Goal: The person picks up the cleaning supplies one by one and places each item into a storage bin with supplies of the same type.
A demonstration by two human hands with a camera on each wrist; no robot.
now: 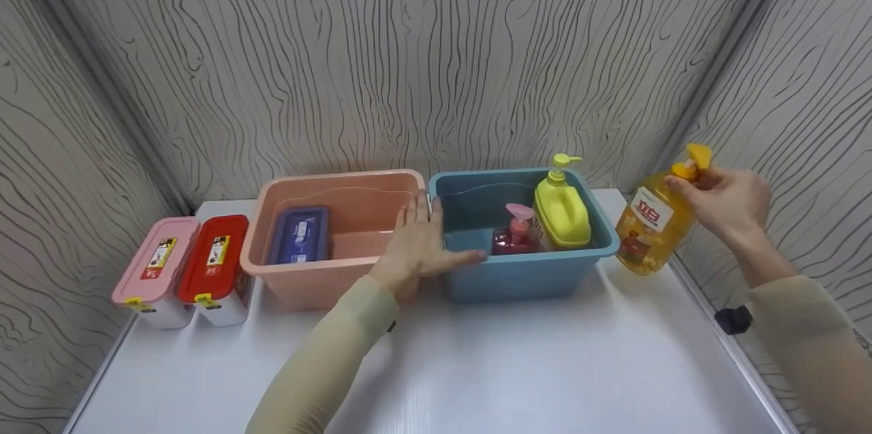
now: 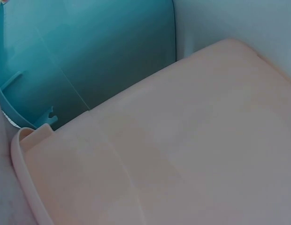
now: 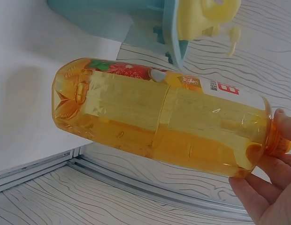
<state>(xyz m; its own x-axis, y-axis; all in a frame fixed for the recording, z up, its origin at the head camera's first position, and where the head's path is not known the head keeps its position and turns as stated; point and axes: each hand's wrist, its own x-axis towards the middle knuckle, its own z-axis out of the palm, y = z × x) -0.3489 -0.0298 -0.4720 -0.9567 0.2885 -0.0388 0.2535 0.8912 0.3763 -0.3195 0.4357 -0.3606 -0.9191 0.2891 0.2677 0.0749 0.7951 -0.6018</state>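
Observation:
My right hand (image 1: 730,201) grips an orange pump bottle of liquid soap (image 1: 655,219) by its neck, to the right of the blue bin (image 1: 524,279). The right wrist view shows the bottle (image 3: 159,117) tilted, with fingers around the collar under the pump. My left hand (image 1: 419,240) rests with straight fingers across the neighbouring rims of the pink bin (image 1: 306,284) and the blue bin, thumb out over the blue rim. Inside the blue bin stand a yellow pump jug (image 1: 564,212) and a small dark-red bottle with a pink pump (image 1: 519,229).
A dark blue lidded box (image 1: 300,236) lies in the pink bin. Left of that bin, a red-lidded container (image 1: 215,257) and a pink-lidded container (image 1: 158,260) stand side by side on the white table (image 1: 477,373). Wood-patterned walls (image 1: 409,52) enclose the back and sides.

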